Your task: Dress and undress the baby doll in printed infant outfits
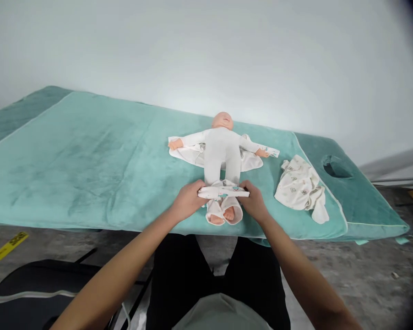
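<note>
A baby doll in white lies on its back with its arms spread and its feet toward me. Small printed pants are around its lower legs, and both feet show below the leg openings. My left hand grips the waistband at its left end. At the other end, my right hand is closed on the same band, which is stretched between them. Under the doll's back and arms an opened white top with a printed lining is spread out.
A crumpled white printed baby garment lies right of the doll. Everything rests on a green padded bed against a white wall; its right end has a face hole. A dark chair stands at lower left.
</note>
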